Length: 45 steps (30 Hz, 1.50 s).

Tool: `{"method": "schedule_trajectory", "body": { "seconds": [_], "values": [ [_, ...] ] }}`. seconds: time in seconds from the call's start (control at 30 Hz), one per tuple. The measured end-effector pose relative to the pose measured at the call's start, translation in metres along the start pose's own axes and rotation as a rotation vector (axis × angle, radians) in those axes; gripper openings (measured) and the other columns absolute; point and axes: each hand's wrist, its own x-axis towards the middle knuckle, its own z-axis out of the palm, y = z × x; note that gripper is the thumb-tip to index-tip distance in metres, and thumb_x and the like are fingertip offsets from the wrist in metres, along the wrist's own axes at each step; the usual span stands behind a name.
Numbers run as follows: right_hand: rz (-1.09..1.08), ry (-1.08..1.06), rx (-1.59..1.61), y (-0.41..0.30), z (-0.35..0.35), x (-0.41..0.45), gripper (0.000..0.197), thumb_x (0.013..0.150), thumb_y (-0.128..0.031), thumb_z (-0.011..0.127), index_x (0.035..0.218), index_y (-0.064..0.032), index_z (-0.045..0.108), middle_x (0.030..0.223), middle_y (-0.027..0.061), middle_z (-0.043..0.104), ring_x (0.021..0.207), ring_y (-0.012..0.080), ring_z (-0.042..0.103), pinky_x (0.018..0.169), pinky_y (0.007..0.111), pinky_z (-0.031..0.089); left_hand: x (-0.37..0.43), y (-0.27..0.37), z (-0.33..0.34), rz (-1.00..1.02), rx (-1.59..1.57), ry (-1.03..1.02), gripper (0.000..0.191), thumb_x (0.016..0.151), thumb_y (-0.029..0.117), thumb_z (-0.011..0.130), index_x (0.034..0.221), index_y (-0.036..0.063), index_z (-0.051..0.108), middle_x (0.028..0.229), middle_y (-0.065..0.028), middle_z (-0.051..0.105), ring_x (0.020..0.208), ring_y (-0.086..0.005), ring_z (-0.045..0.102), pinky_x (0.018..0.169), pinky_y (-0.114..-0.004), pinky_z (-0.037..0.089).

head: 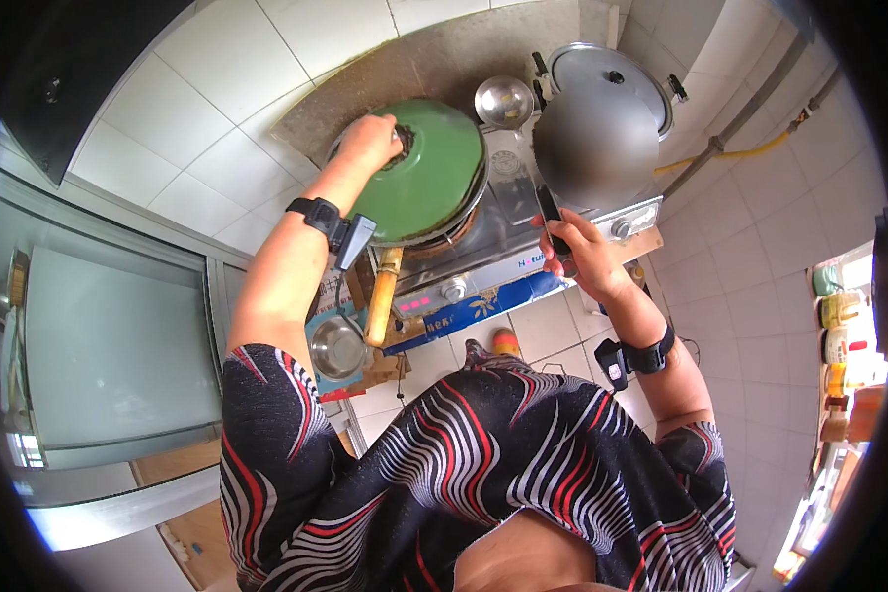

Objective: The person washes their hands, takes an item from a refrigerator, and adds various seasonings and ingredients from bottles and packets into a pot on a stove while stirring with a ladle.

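My left hand (374, 144) grips the knob at the middle of a green domed lid (436, 177). That lid covers a wok, whose wooden handle (385, 300) points toward me over the front of the gas stove (503, 222). My right hand (581, 248) is closed around the black grip of a metal ladle (505, 102). The ladle's round bowl is raised to the right of the green lid, near the back of the stove. What is inside the wok is hidden.
On the right burner side is a blurred dark round shape (599, 144), with a lidded metal pot (610, 74) behind it. A steel bowl (338, 346) stands low at the left. A yellow hose (755, 152) and pipe run along the right wall. Jars (836, 311) line a sill.
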Motion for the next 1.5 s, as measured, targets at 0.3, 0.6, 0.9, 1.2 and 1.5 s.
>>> {"method": "schedule_trajectory", "body": {
  "seconds": [0.3,0.6,0.9,1.2,1.5],
  "values": [
    [-0.1,-0.001,-0.238,0.002,-0.009,0.003,0.028,0.095,-0.017,0.039,0.112,0.0031,0.048,0.07,0.0047,0.05,0.055,0.0126,0.049,0.05,0.024,0.039,-0.028,-0.049,-0.066,-0.402,-0.535,0.187,0.029,0.087,0.029,0.06,0.1,0.0028,0.06,0.07,-0.0059,0.063,0.057,-0.0126,0.06,0.056,-0.027,0.048],
    [-0.314,-0.111,-1.164,-0.013,-0.005,0.001,0.04,0.088,-0.016,0.055,0.125,-0.001,0.049,0.09,0.0238,0.062,0.084,0.041,0.059,0.075,0.041,0.047,-0.13,-0.086,-0.08,-0.624,-1.276,0.484,0.028,0.094,0.018,0.051,0.108,-0.0052,0.056,0.089,-0.0095,0.062,0.075,-0.0148,0.06,0.071,-0.029,0.052],
    [-0.358,-0.161,-1.371,0.009,0.019,0.038,0.039,0.087,-0.016,0.053,0.124,-0.003,0.051,0.094,0.0221,0.063,0.079,0.039,0.06,0.073,0.045,0.047,-0.209,-0.089,-0.068,-0.711,-1.563,0.792,0.023,0.093,0.015,0.052,0.108,-0.002,0.054,0.098,-0.0108,0.06,0.086,-0.0197,0.06,0.08,-0.033,0.049],
    [-0.581,0.147,-1.362,0.046,0.043,0.118,0.038,0.09,-0.021,0.05,0.124,-0.0062,0.051,0.093,0.0225,0.063,0.083,0.0396,0.061,0.074,0.046,0.049,-0.263,-0.095,-0.035,-0.719,-1.731,0.998,0.027,0.092,0.013,0.053,0.113,-0.0034,0.051,0.108,-0.0124,0.061,0.096,-0.0214,0.06,0.083,-0.036,0.049],
    [-0.397,0.071,-1.282,0.051,0.034,0.189,0.029,0.091,-0.023,0.047,0.098,0.0015,0.061,0.081,0.023,0.064,0.078,0.0375,0.064,0.069,0.045,0.049,-0.285,-0.086,-0.027,-0.864,-1.74,0.952,0.037,0.094,0.017,0.049,0.128,0.0012,0.044,0.125,-0.0115,0.054,0.109,-0.0216,0.057,0.089,-0.036,0.052]
  ]
}}
